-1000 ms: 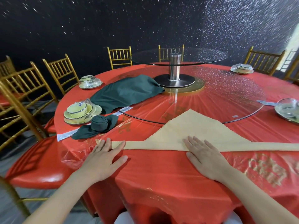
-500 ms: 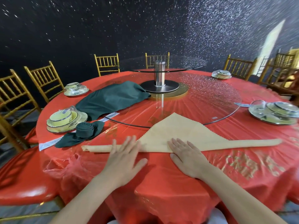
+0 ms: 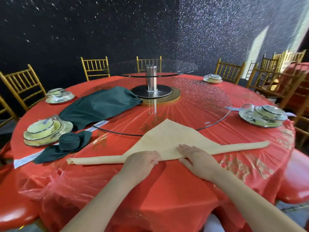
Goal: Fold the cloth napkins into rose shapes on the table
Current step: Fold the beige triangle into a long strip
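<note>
A beige cloth napkin (image 3: 168, 139) lies as a triangle on the red table (image 3: 167, 190), its near edge rolled into a long band from left to right. My left hand (image 3: 142, 163) grips the rolled band near its middle, fingers curled over it. Beside it, my right hand (image 3: 197, 158) lies on the band with fingers straight and the thumb under the edge. A dark green napkin rolled into a rose (image 3: 69, 142) sits to the left on the table.
A heap of dark green napkins (image 3: 100, 104) rests on the glass turntable (image 3: 209, 101) with its steel post (image 3: 151, 77). Wrapped dish sets (image 3: 45, 131) stand left, another dish set (image 3: 262, 114) right. Gold chairs (image 3: 21, 84) ring the table.
My left hand slid right along the rolled band to the middle and curled its fingers over it. My right hand stayed near the centre. The view swung right.
</note>
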{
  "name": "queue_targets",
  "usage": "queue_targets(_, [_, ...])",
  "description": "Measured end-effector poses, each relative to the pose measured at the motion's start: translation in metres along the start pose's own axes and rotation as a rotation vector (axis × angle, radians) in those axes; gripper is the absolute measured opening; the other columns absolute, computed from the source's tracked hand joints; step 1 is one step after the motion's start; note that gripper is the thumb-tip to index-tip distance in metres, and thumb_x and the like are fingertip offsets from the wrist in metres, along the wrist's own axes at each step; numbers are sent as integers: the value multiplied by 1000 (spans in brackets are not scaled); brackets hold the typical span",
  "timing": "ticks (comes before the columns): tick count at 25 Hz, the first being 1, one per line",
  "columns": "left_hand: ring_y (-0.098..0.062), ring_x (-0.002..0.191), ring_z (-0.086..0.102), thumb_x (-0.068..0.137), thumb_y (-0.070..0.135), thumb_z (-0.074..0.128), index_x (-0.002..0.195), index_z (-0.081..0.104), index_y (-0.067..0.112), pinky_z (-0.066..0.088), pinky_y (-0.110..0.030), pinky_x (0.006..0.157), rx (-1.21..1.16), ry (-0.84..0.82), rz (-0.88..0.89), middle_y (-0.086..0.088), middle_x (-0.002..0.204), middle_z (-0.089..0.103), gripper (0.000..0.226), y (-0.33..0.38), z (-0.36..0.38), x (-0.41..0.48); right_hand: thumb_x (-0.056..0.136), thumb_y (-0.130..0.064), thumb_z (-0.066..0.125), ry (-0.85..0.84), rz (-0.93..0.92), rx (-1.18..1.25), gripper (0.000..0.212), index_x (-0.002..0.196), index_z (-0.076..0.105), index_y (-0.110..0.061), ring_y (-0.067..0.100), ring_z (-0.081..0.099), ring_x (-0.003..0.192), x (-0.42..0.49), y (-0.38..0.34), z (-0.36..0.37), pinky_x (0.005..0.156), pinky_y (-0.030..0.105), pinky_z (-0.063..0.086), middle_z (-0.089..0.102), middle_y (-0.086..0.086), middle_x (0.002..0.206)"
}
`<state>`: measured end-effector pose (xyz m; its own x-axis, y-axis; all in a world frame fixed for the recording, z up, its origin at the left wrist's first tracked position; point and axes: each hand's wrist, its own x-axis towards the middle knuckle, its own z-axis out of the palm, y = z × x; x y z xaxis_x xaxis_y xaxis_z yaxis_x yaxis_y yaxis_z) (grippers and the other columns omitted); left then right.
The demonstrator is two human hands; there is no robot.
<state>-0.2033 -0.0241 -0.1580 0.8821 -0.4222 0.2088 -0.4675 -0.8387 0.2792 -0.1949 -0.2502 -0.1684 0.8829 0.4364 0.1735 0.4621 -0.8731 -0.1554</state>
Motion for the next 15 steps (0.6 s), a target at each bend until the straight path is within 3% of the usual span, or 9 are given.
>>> queue_targets(3, [-11, 124, 48, 98, 24, 46, 124, 60, 23, 39, -28, 98, 42, 2, 69, 11, 132, 55, 30, -9, 0, 4, 96, -31, 50, 121, 44, -118, 36, 131, 54, -24, 9, 47, 128, -16, 31, -14, 106, 25, 32, 52, -5, 137])
queue_targets(5, [-17, 116, 52, 98, 23, 44, 121, 62, 22, 45, -33, 89, 94, -6, 119, 5, 122, 59, 29, -9, 1, 6, 81, -22, 73, 178, 22, -173, 28, 108, 70, -24, 14, 67, 100, -23, 41, -15, 83, 30, 54, 69, -2, 113])
queue_targets(6, [-19, 112, 54, 98, 24, 42, 120, 62, 22, 46, -34, 87, 106, -6, 129, 3, 118, 61, 30, -7, 1, 6, 72, -18, 80, 211, 10, -188, 28, 99, 73, -24, 15, 70, 87, -26, 46, -14, 69, 30, 58, 71, -1, 105])
queue_targets(7, [-20, 110, 56, 97, 26, 38, 120, 63, 23, 47, -33, 86, 108, 3, 137, 2, 115, 63, 34, -5, 1, 6, 69, -16, 82, 223, 7, -184, 28, 94, 73, -25, 17, 71, 79, -29, 49, -14, 61, 31, 58, 72, -2, 102])
queue_targets(11, [-23, 105, 59, 90, 38, 20, 119, 59, 25, 48, -35, 83, 105, -4, 141, 1, 110, 67, 50, 13, -1, -5, 76, -17, 76, 183, -11, -165, 18, 93, 72, -25, 13, 64, 66, -48, 49, -26, 57, 23, 52, 63, -6, 92])
queue_targets(15, [-25, 97, 59, 98, 24, 38, 117, 48, 26, 44, -37, 75, -10, 56, 54, 7, 111, 61, 22, 21, -1, -7, 93, -25, 55, 178, 89, -126, 19, 111, 62, -21, 17, 65, 88, -47, 47, -33, 71, 30, 49, 66, -8, 101])
